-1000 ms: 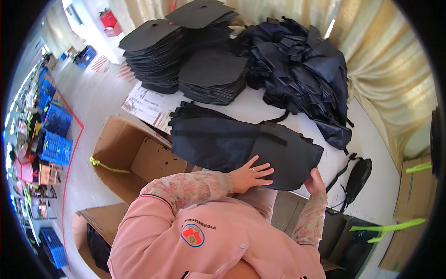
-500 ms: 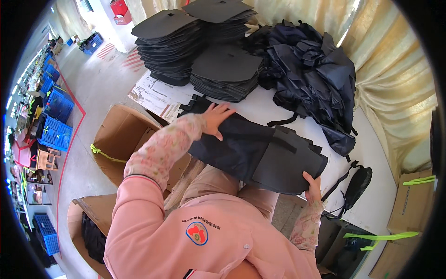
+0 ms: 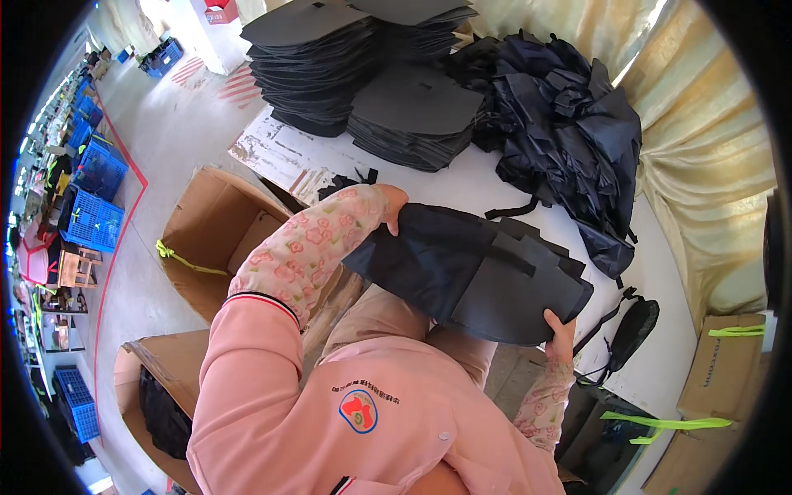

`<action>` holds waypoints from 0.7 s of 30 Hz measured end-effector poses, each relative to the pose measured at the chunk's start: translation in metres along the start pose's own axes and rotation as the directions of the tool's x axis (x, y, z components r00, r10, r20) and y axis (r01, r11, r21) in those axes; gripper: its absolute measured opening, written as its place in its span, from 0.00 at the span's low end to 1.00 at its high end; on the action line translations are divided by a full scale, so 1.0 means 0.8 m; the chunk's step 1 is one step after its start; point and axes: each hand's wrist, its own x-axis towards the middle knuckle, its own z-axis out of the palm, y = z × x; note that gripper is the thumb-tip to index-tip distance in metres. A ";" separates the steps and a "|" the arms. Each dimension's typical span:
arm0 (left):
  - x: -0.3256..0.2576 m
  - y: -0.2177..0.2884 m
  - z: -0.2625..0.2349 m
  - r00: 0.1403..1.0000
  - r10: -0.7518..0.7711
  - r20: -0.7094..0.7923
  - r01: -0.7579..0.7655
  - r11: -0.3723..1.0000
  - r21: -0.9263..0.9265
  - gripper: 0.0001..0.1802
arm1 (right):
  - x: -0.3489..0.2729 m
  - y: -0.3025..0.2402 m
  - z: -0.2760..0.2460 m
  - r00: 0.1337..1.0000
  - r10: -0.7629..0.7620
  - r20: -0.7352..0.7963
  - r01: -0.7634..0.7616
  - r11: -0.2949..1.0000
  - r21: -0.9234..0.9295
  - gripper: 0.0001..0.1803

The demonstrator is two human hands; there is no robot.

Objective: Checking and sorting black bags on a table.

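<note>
Here: two hands (image 3: pixel 396 206) (image 3: pixel 559 334), one black workpiece (image 3: pixel 445 262), three stacks (image 3: pixel 421 99).

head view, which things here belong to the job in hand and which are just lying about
Likely part of the job:
dark fabric piece, left hand on it
black panel, its edge held by the right hand
stacked black panels
heaped dark fabric

Seemingly just lying about:
blue crates
open cardboard box
black pouch, though its role is unclear
</note>
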 end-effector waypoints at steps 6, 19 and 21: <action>-0.047 -0.008 0.027 0.997 -0.069 -0.020 0.066 0.989 -0.129 0.22 | -0.018 -0.032 0.026 0.995 -0.097 0.014 0.098 0.985 -0.140 0.44; -0.401 -0.213 0.230 0.769 -0.629 -0.116 0.375 0.591 -0.714 0.25 | -0.034 0.038 0.435 0.612 -0.278 0.740 0.596 0.777 -0.201 0.51; -0.410 -0.243 0.318 0.779 -0.627 -0.006 0.306 0.389 -0.869 0.24 | -0.049 0.078 0.500 0.561 -0.213 0.800 0.554 0.814 -0.172 0.49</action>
